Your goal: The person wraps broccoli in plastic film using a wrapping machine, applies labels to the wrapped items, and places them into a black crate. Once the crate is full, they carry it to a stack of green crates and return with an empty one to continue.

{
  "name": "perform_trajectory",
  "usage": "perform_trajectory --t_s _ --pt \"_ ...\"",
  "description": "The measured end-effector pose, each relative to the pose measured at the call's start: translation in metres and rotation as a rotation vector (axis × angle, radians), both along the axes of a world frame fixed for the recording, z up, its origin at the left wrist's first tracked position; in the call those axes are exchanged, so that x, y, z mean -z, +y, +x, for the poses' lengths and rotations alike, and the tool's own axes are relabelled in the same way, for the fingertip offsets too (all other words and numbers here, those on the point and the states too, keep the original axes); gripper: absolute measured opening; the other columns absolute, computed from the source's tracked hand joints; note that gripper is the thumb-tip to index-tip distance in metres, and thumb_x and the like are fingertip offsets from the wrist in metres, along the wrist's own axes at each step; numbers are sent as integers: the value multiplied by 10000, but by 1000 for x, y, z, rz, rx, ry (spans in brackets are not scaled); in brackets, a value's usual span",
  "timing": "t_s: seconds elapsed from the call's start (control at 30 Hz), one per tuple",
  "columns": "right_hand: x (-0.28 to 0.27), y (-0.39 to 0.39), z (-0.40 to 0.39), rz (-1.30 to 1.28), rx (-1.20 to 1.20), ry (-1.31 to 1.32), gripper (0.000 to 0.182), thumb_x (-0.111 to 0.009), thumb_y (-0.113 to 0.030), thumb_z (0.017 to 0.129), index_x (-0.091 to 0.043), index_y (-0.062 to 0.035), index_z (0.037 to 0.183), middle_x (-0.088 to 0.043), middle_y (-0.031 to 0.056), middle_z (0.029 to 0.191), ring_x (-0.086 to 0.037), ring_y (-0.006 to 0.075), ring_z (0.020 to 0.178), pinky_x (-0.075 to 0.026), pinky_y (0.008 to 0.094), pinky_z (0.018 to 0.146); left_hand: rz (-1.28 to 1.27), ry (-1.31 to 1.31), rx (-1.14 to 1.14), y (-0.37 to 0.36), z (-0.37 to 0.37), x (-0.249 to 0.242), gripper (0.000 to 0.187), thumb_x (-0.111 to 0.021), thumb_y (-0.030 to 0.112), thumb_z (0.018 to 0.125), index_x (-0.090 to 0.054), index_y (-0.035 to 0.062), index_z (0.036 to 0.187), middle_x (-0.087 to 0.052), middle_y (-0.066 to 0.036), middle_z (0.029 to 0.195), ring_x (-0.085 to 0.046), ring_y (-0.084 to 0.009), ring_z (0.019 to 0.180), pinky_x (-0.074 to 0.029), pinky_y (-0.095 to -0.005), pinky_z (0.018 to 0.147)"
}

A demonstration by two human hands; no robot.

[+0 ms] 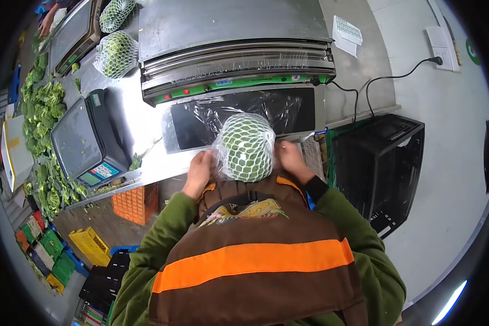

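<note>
A round green item in a white foam net sits at the front edge of the wrapping machine, close to my apron. Clear plastic film lies under and around it, over the machine's dark plate. My left hand is at the item's left side, its fingers closed on the edge of the film. On the right side, my right hand is closed beside the net, also at the film. The machine's rollers and film bar are just beyond the item.
Two netted items stand at the back left. A scale and loose green florets are on the left. Black crates stand right, near a power cable. Another person's hand shows at the far upper left.
</note>
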State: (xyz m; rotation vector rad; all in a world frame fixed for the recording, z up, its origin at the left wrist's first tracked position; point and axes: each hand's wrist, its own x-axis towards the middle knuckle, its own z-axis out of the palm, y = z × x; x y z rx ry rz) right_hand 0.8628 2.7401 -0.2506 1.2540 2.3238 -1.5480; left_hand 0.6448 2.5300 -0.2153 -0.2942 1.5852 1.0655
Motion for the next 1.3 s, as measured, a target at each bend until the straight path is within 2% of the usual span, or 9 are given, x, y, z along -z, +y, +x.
perform_trajectory --t_s 0.17,0.27,0.33,0.47,0.53,0.77,0.9,1.1,1.3 --pt "0 -36 -42 -945 300 161 385 -581 -140 953 -528 26 1296 -591 119 1300 -551 187 1142 -464 329 969 566 526 302 17 51 65 450 -714 112 838 -551 -13 1238 -653 -138 1162 -605 -202 1048 -473 -362 942" --pt "-30 -36 -64 -1047 399 -23 368 -533 -189 994 -532 25 1294 -595 114 1288 -536 169 1169 -433 330 1010 594 -180 -194 16 59 38 545 -702 116 864 -488 34 1358 -596 -112 1282 -563 -197 1165 -457 -354 991" --pt "-52 -39 -56 -928 246 180 380 -502 -251 1013 -549 2 1292 -580 136 1289 -510 191 1200 -421 326 1017 693 337 394 -14 66 76 457 -615 113 934 -485 40 1367 -562 -109 1347 -536 -204 1223 -459 -366 1016" --pt "-90 -33 -50 -869 24 301 368 -510 -248 1010 -559 -1 1278 -595 132 1251 -530 189 1168 -435 323 997 468 -208 -172 8 45 42 336 -555 114 954 -572 8 1272 -578 -138 1313 -554 -231 1179 -453 -377 984" --pt "-101 -29 -47 -841 -60 313 362 -514 -246 1009 -564 -2 1271 -603 130 1232 -540 188 1151 -443 321 987 740 728 371 52 9 -72 308 -522 88 956 -596 11 1246 -599 -136 1276 -530 -252 1196 -381 -390 1054" --pt "-91 9 -53 -709 -452 307 342 -527 -241 1004 -582 -6 1247 -631 122 1165 -575 184 1095 -469 314 952 449 479 791 37 -10 -111 333 -527 95 967 -579 4 1283 -630 -84 1269 -566 -229 1190 -431 -355 1037" --pt "-121 83 -80 -740 -519 -228 281 -563 -225 987 -627 -8 1153 -668 68 965 -633 144 904 -524 298 834 551 -352 -159 35 13 -93 332 -536 110 987 -548 -5 1298 -632 -101 1221 -608 -178 1111 -498 -309 956" --pt "-253 59 -174 -283 -611 427 374 -681 -102 847 -619 -34 1210 -620 66 997 -587 123 819 -493 262 774 813 -474 -182 31 6 -83 340 -591 129 973 -560 -7 1283 -643 -95 1198 -634 -170 1058 -526 -309 923" --pt "-231 38 -243 -28 -569 361 339 -704 -271 907 -589 -21 709 -514 21 560 -426 51 530 -348 268 469 1077 -448 -97 23 -8 -85 195 -617 82 944 -605 17 1128 -650 -23 1051 -623 -85 925 -518 -266 810"
